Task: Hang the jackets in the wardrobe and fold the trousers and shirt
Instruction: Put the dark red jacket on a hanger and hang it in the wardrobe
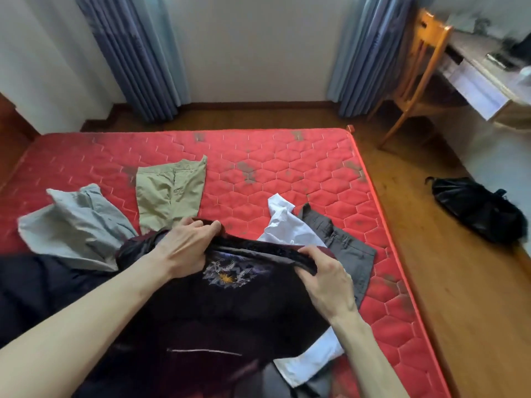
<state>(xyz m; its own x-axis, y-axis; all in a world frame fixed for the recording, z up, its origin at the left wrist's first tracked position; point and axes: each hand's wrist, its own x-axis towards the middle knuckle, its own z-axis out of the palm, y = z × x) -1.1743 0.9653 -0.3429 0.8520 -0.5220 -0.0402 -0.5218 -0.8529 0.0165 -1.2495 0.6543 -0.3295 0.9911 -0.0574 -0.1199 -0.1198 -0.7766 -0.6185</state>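
Early stage by the look of it: nothing hung, nothing folded. No wardrobe or hanger in view.

Both hands on the dark jacket [224,305] at the bed's [287,156] near edge. Left hand [184,248] grips its upper hem, fingers [201,225] curled over the cloth; right hand [324,277] pinches the same hem further right, fingers clenched on it. Jacket is lifted slightly at the hem, the rest drapes down toward the person. Embroidered patch shows just below the hem.

Still loose on the bed:
- khaki trousers [169,191], flat, mid-bed toward the left, possibly doubled over, cannot tell
- pale grey garment [74,222], crumpled, near the left edge, type unclear
- white shirt [290,228], crumpled, partly under the jacket, reappears at the near edge
- grey trousers [344,248], beside the shirt, near the right edge, touching it
- another dark garment [37,288] at the near-left corner, probably a second jacket

Judgement: first jacket is being picked up or straightened for hanging; all folding remains.

Room: far half of the bed is bare mattress, good folding area. Right edge is close to the grey trousers, so they could slide off if tugged. Floor right of the bed is open apart from a black bag [477,211]; chair [416,81] and desk [482,70] sit beyond the far-right corner.
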